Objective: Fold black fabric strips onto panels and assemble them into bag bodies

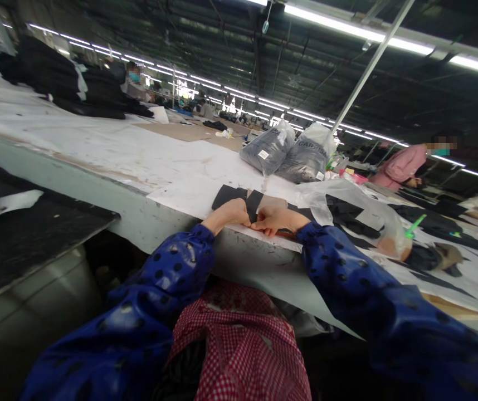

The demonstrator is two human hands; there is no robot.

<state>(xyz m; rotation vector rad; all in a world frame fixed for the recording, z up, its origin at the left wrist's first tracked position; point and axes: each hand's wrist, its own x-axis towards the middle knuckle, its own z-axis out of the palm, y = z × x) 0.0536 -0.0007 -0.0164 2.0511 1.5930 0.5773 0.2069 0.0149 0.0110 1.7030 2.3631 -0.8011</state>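
Note:
My left hand and my right hand rest side by side at the near edge of a long white cutting table. Both are curled closed, knuckles touching, on the near end of a stack of small black fabric pieces. The fingertips are tucked under and hidden. Both arms wear blue sleeves with dark dots. A clear plastic bag lies just right of the hands.
Two grey plastic-wrapped bundles stand behind the hands. Black cut pieces and a green tool lie to the right. Piles of dark cloth sit far left. A person in pink works at right; others stand farther back.

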